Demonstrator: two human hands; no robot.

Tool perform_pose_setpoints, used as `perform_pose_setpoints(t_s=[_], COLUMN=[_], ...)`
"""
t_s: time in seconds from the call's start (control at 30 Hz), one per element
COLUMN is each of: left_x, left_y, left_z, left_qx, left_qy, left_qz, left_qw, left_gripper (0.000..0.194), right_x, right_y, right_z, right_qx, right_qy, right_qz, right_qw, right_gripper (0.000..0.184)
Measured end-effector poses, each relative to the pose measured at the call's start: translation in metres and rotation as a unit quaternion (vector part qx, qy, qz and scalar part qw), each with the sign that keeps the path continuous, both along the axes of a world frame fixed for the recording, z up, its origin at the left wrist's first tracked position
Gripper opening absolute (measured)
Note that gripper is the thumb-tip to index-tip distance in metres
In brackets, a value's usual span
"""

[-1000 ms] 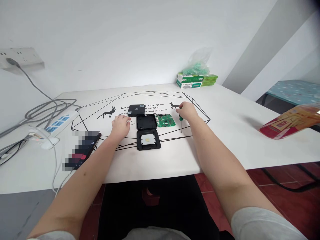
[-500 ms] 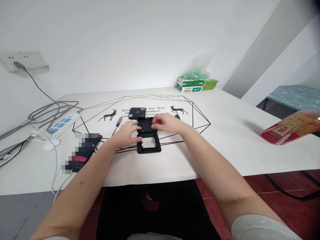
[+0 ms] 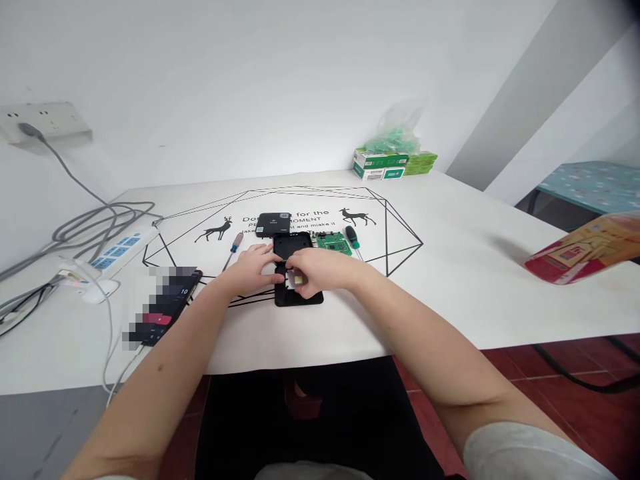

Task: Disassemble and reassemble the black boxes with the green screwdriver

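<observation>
Both hands meet over a black square case half (image 3: 299,298) with a white plate inside it, lying on the white table (image 3: 450,267). My left hand (image 3: 253,267) rests on its left edge, fingers curled against it. My right hand (image 3: 320,270) covers its middle, fingers bent down onto the white plate. Just behind lies a second black case half (image 3: 291,245), and to its right a green circuit board (image 3: 334,243). A green-handled screwdriver (image 3: 352,237) lies beside the board. A red-and-blue screwdriver (image 3: 235,243) lies left of my left hand. A small closed black box (image 3: 273,224) sits further back.
A phone (image 3: 163,303) lies at the left near the table's front edge. A power strip (image 3: 117,250) and grey cables (image 3: 75,230) fill the far left. Green boxes (image 3: 393,163) under a plastic bag stand at the back. A red-orange packet (image 3: 585,250) hangs over the right edge.
My right hand let go of the green screwdriver, which now lies by the circuit board, and came left and down onto the near case half. My left hand shifted right to the case's edge.
</observation>
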State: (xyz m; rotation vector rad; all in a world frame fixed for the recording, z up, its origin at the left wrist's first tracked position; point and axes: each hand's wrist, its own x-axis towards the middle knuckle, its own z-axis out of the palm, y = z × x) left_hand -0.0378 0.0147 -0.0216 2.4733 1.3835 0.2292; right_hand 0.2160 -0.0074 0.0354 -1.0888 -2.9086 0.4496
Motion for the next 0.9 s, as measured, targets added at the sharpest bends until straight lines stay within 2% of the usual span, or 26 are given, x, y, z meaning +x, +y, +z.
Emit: perform_pose_setpoints(t_s=[0.07, 0.1, 0.17, 0.23, 0.37, 0.47, 0.63, 0.8, 0.9], left_x=[0.000, 0.001, 0.001, 0.002, 0.003, 0.004, 0.006, 0.008, 0.009], left_y=[-0.001, -0.002, -0.003, -0.004, -0.004, -0.006, -0.014, -0.020, -0.019], left_z=[0.000, 0.000, 0.000, 0.000, -0.001, 0.000, 0.007, 0.014, 0.014], left_qx=[0.003, 0.003, 0.003, 0.005, 0.021, 0.033, 0.038, 0.027, 0.032], left_qy=[-0.005, -0.007, -0.012, -0.015, -0.013, -0.006, 0.014, 0.014, 0.009], left_qz=[-0.001, -0.001, -0.002, -0.001, -0.003, -0.013, -0.017, -0.020, 0.009], left_qw=[1.000, 1.000, 1.000, 1.000, 1.000, 0.999, 0.999, 0.999, 0.999], left_gripper=[0.061, 0.059, 0.056, 0.054, 0.053, 0.052, 0.055, 0.054, 0.057], right_x=[0.013, 0.021, 0.035, 0.044, 0.050, 0.050, 0.054, 0.058, 0.056], right_y=[0.001, 0.002, 0.004, 0.008, 0.015, 0.021, 0.035, 0.045, 0.045], right_z=[0.008, 0.011, 0.014, 0.012, 0.003, 0.002, 0.001, -0.007, -0.010], right_qx=[0.007, -0.003, -0.067, -0.099, -0.121, -0.100, -0.033, -0.044, -0.037], right_qy=[0.011, -0.010, -0.103, -0.151, -0.125, -0.099, -0.099, -0.095, -0.083], right_qz=[-0.021, -0.049, -0.119, -0.165, -0.175, -0.193, -0.251, -0.240, -0.237], right_qw=[1.000, 0.999, 0.985, 0.970, 0.969, 0.971, 0.962, 0.965, 0.967], right_gripper=[0.025, 0.021, 0.014, 0.018, 0.029, 0.030, 0.025, 0.019, 0.019])
